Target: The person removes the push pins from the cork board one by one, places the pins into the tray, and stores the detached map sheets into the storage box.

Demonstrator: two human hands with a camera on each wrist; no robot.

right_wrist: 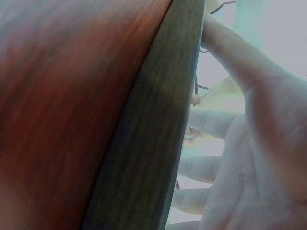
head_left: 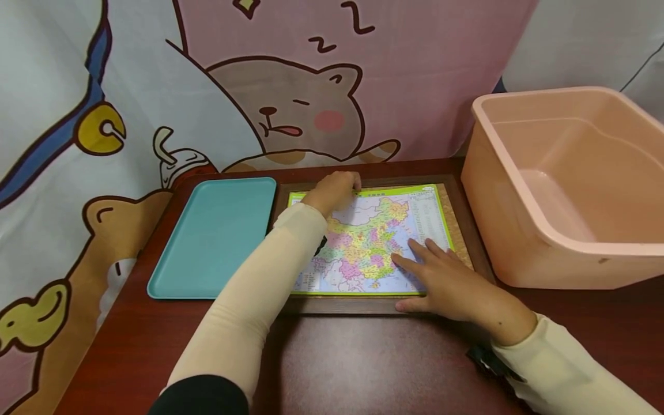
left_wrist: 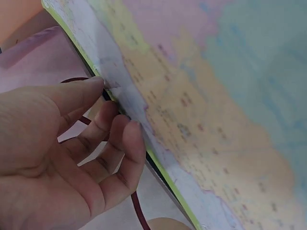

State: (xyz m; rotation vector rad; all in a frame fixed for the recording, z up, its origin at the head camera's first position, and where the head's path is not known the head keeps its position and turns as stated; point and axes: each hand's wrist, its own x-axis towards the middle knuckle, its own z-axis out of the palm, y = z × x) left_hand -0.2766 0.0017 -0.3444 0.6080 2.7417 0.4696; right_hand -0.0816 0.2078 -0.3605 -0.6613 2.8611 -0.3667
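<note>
A printed map with a green border lies on a cork board inside a dark wooden frame. My left hand reaches over to the map's far edge. Its bent fingertips and thumb meet the green border in the left wrist view, where the hand shows its palm side. My right hand is spread over the map's near right corner, thumb at the frame's near bar. In the right wrist view that hand's palm shows beyond the frame's bar.
A flat teal tray lies left of the frame on the dark red table. At the right stands a large pink plastic tub. Behind the table hangs a cloth with cartoon animals.
</note>
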